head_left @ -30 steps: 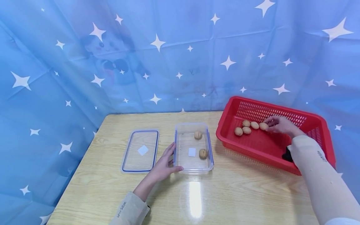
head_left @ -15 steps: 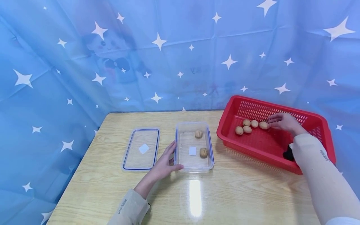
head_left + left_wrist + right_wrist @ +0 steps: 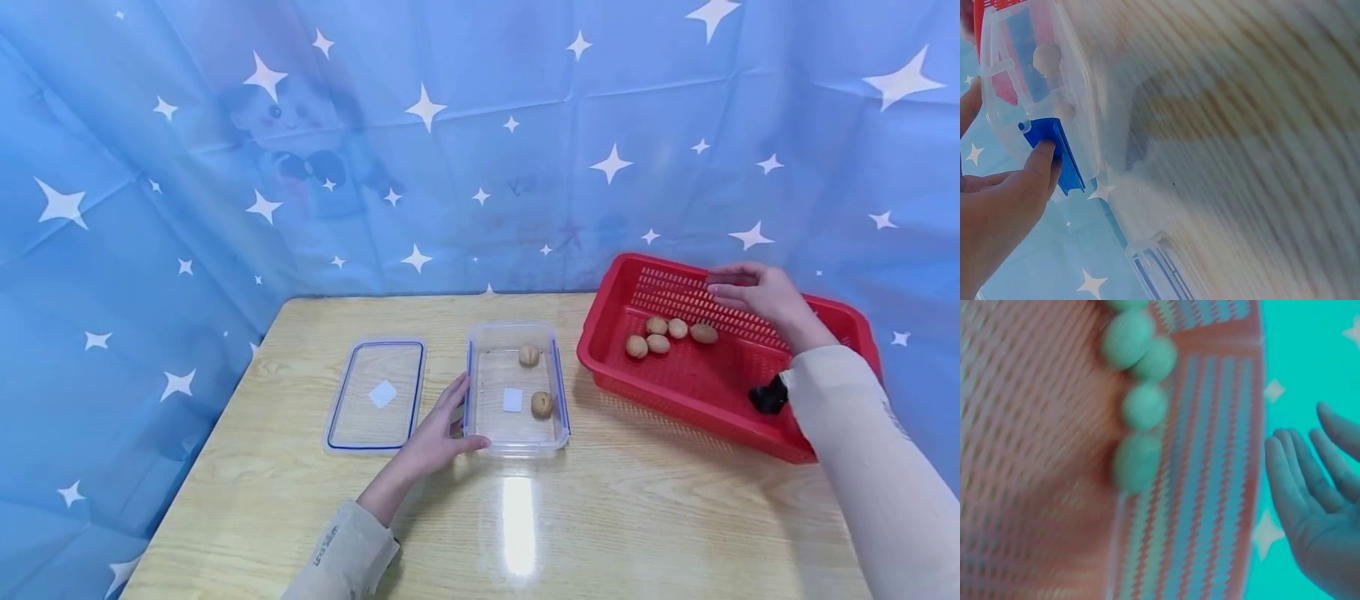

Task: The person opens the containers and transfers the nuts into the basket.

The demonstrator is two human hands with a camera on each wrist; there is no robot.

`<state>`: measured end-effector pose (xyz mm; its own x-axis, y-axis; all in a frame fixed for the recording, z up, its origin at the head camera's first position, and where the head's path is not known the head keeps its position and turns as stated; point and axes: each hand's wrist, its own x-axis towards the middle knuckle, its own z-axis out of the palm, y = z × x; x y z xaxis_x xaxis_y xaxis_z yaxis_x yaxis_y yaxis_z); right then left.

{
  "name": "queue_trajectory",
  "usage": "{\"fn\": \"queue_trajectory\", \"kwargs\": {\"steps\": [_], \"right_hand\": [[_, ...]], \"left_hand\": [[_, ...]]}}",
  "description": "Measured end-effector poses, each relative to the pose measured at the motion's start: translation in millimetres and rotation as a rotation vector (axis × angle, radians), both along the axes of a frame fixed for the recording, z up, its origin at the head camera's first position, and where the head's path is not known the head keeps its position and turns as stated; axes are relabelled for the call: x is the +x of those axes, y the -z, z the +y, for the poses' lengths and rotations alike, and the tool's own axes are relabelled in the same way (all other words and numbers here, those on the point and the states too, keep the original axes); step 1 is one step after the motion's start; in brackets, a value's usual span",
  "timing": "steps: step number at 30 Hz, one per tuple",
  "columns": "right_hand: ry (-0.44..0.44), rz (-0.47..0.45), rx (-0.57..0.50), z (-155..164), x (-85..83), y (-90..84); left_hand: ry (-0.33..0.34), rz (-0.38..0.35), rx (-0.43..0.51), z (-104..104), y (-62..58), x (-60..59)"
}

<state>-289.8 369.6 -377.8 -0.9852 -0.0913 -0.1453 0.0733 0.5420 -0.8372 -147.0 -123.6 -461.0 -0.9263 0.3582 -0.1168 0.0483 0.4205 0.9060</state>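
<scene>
My left hand (image 3: 453, 421) rests against the left side of a clear plastic container (image 3: 480, 340), fingers straight along the wall and thumb on the near corner. In the left wrist view a fingertip (image 3: 1044, 156) touches the container's blue clasp (image 3: 1060, 153). Two walnuts (image 3: 528, 356) lie inside the container. My right hand (image 3: 723, 283) hovers above the far rim of the red basket (image 3: 600, 354), fingers relaxed and holding nothing; the right wrist view shows the right hand (image 3: 1316, 506) with nothing in it. Several walnuts (image 3: 658, 342) lie in the basket below it.
The container's clear lid (image 3: 375, 396) lies flat on the wooden table (image 3: 637, 517), left of the container. A blue star-patterned cloth (image 3: 450, 125) hangs close behind the table. A black wrist-camera mount (image 3: 767, 398) shows on the right sleeve.
My right hand has lifted away from the walnuts in the basket, up toward the far rim, holding nothing. The left hand and container have stayed put.
</scene>
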Motion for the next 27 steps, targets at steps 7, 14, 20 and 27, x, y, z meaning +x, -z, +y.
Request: {"fn": "queue_trajectory", "kwargs": {"steps": [7,14,20,27], "right_hand": [[0.022,0.046,-0.041,-43,12.4,-29.7],[-0.022,0.049,-0.090,-90,24.1,-44.9],[-0.044,0.046,-0.106,-123,28.2,-39.7],[-0.113,0.037,-0.095,-161,33.6,-25.9]], "left_hand": [[-0.003,0.003,-0.013,1,-0.4,-2.0],[-0.006,-0.001,-0.011,0,2.0,-1.4],[-0.001,0.007,-0.009,-1,1.9,-2.2],[-0.007,0.003,-0.003,0,1.6,-0.5]]}}
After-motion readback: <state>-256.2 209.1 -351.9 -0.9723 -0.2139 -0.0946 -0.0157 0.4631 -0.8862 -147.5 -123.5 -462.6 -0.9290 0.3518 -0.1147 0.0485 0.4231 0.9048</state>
